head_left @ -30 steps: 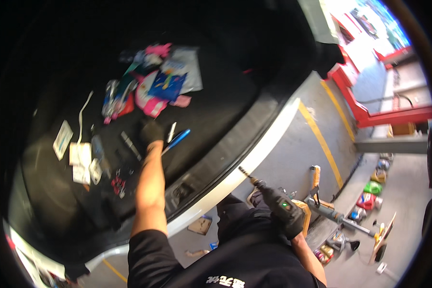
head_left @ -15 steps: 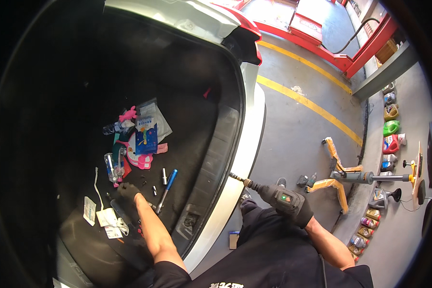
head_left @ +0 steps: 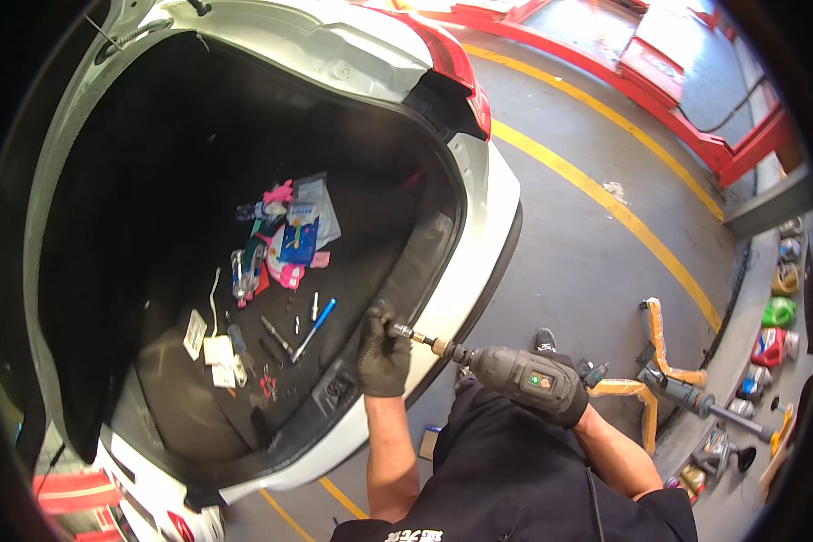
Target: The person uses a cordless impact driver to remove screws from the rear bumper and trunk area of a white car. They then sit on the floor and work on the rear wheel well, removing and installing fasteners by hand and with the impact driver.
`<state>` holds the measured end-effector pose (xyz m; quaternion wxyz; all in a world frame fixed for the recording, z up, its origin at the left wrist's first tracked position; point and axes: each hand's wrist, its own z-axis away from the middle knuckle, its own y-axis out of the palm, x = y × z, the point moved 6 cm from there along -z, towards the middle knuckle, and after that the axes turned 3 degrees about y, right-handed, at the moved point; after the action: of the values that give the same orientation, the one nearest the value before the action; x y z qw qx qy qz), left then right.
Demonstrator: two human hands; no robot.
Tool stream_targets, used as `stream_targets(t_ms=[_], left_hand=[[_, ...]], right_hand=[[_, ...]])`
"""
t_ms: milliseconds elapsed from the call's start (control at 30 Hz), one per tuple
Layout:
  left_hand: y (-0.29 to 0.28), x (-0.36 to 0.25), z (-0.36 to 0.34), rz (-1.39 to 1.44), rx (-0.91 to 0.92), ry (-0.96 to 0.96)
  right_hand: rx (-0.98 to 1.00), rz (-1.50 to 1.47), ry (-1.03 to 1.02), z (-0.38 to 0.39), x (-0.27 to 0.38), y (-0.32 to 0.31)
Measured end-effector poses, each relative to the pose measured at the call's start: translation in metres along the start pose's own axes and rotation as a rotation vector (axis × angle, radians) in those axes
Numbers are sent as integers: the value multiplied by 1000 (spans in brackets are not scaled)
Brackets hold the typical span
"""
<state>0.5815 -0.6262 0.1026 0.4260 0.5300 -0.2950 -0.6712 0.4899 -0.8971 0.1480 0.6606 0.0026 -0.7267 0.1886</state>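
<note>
My right hand (head_left: 565,408), in a dark glove, grips a cordless impact wrench (head_left: 515,375) that points left across the front of my body. A thin extension bar (head_left: 441,347) runs from its nose. At the bar's tip is a silver socket (head_left: 404,331), which the fingers of my gloved left hand (head_left: 384,357) pinch above the trunk's edge. On the dark trunk floor lie a blue-handled ratchet (head_left: 316,327), a long metal tool (head_left: 276,335) and small silver sockets (head_left: 314,305).
The open trunk of a white car has a pale sill (head_left: 456,316) before me. Inside are plastic bottles (head_left: 245,277), a blue packet (head_left: 299,240), a pink item (head_left: 286,275) and white papers (head_left: 219,357). An orange-wrapped stand (head_left: 655,343) and several fluid jugs (head_left: 780,313) are at right.
My left hand has come up from the trunk floor to the wrench's tip, where a silver socket now shows. The view has shifted, and more of the car is visible.
</note>
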Motion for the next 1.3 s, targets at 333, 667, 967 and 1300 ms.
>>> stream_targets(t_ms=[333, 667, 967, 1300], left_hand=[[106, 107, 24, 33, 117, -22], [120, 175, -40, 21, 115, -145], [108, 189, -126, -1, 77, -282], [95, 198, -234, 45, -6, -433]], right_hand=[[17, -121, -50, 23, -38, -104], [2, -971, 468, 11, -83, -111], [-187, -746, 329, -49, -105, -104], [-315, -873, 380, -136, -124, -83]])
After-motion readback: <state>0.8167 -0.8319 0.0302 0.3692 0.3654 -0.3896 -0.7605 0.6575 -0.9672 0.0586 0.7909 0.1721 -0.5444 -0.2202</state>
